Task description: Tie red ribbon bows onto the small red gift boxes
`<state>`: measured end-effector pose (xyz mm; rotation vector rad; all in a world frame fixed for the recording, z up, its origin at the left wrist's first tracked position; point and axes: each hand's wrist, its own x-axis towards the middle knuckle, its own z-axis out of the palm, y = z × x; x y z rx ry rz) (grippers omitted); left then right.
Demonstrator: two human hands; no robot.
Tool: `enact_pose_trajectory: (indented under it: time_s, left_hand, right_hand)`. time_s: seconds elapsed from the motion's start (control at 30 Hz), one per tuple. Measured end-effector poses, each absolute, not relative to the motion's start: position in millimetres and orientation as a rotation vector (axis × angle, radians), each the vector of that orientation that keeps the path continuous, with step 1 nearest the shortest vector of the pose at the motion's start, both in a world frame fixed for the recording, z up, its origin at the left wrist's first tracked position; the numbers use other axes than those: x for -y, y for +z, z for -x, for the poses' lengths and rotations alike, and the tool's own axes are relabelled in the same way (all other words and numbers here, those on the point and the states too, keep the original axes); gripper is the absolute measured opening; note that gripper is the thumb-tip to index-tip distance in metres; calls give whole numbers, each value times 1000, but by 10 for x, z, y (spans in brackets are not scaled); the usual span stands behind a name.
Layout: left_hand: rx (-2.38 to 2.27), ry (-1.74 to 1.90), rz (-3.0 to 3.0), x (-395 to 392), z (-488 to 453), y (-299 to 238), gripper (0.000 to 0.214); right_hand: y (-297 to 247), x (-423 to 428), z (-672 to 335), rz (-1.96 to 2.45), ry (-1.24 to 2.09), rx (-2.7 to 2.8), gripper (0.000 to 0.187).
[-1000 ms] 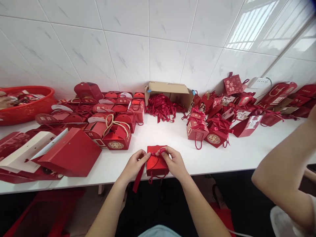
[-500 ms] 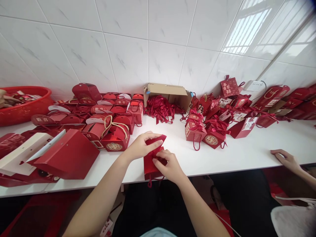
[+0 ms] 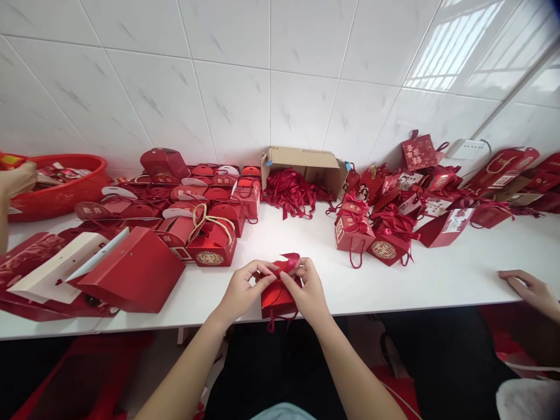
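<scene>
A small red gift box (image 3: 276, 297) stands at the front edge of the white table (image 3: 437, 274), right before me. My left hand (image 3: 240, 290) and my right hand (image 3: 307, 289) meet over its top. The fingertips of both pinch a red ribbon (image 3: 289, 265) there, and a loop of ribbon hangs below the box over the table edge.
Red folded boxes (image 3: 210, 216) crowd the left, with flat red and white card pieces (image 3: 87, 268). A cardboard box (image 3: 306, 166) spills red ribbons at the back. More red boxes (image 3: 376, 233) lie right. A red basin (image 3: 56, 186) stands far left, another person's hand (image 3: 17, 178) by it; another hand (image 3: 531, 289) rests right.
My left hand has come back from over the box's flap to its near left. Both hands now pinch the ribbon at the box top. The box sits a little nearer the edge.
</scene>
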<state>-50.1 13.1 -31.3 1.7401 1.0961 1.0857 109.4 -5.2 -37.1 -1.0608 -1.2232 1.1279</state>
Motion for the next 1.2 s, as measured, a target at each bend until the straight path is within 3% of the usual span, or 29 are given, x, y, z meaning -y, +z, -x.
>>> enact_pose_trajectory:
  time_s: [0.13, 0.33, 0.77, 1.2]
  left_hand:
    - [-1131, 1056, -1812, -97, 470, -337, 12]
    - [-1198, 1166, -1795, -81, 423, -368, 12]
    - [-1161, 1178, -1742, -116, 441, -447, 6]
    - [-1161, 1130, -1820, -189, 417, -441, 6]
  right_hand:
    - [-380, 33, -1075, 1036, 1101, 1191, 28]
    - [-364, 40, -1127, 1068, 976, 1408, 8]
    - [-413, 63, -1194, 1208, 560, 1649, 20]
    - [-400, -9, -1228, 1272, 1024, 1532, 11]
